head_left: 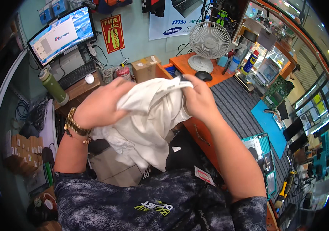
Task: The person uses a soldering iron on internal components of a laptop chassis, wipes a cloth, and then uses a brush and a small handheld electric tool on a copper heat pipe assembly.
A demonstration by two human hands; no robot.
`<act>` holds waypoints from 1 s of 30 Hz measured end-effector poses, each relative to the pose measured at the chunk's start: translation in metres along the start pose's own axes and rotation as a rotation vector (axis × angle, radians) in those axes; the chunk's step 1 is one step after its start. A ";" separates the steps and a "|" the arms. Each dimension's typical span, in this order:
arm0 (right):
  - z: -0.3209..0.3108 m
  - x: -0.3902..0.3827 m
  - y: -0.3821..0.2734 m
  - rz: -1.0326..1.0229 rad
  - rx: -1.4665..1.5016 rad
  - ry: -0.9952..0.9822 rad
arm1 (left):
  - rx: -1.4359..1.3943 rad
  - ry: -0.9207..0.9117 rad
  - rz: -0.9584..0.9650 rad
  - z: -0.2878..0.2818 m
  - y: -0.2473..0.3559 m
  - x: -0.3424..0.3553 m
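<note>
A crumpled white cloth [149, 115] hangs bunched between my two hands, in front of my chest. My right hand [201, 98] grips its upper right edge, where a band of small dark marks runs along the rim. On the other side my left hand [104, 102] is closed on the cloth; it is smeared by motion and its fingertips are partly behind the folds. A gold-coloured watch [74, 122] and a beaded bracelet sit on my left wrist. The lower folds hang loose over my lap.
Right: an orange workbench with a striped grey mat [232, 102], a blue mat [266, 125], a circuit board [279, 92], a teal-framed device part and a yellow-black tool [286, 188]. Ahead stand a fan [209, 40] and cardboard box [145, 68]; left, a green bottle [52, 86], keyboard and monitor.
</note>
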State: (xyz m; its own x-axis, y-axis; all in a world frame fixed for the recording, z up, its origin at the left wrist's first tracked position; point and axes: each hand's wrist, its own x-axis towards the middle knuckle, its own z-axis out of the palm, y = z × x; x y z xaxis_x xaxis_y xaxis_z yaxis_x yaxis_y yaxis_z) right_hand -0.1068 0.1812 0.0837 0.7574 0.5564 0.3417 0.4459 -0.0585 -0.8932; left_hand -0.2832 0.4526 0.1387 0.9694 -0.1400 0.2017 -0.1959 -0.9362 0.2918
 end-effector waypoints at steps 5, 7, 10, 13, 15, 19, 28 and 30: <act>-0.006 -0.007 -0.050 0.002 -0.533 -0.236 | -0.124 0.284 0.025 0.004 -0.026 -0.002; -0.010 -0.008 -0.052 0.085 -0.972 -0.324 | -0.015 0.380 0.059 0.010 -0.024 0.000; -0.023 0.012 -0.009 0.302 -0.812 -0.269 | 0.190 0.199 -0.206 0.001 -0.026 0.003; -0.019 0.011 -0.009 0.395 -0.290 -0.188 | -0.323 0.027 -0.377 -0.004 -0.019 0.004; -0.005 0.007 -0.012 0.327 0.077 -0.156 | -0.313 0.029 -0.199 0.011 -0.012 0.005; 0.005 0.012 -0.018 0.148 -0.010 -0.260 | -0.403 0.220 0.053 0.103 -0.005 0.023; -0.056 0.017 -0.035 0.088 -0.649 0.049 | -0.284 0.452 -0.117 0.121 -0.030 0.071; -0.056 0.020 -0.020 0.165 -0.516 0.079 | -0.221 0.580 -0.036 0.095 -0.029 0.076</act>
State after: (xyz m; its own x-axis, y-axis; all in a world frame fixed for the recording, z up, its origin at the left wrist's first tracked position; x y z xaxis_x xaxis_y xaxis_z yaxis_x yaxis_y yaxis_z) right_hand -0.0742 0.1466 0.1247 0.8615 0.4431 0.2479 0.4795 -0.5497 -0.6840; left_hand -0.1903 0.4382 0.0565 0.7501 0.1461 0.6450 -0.2507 -0.8397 0.4818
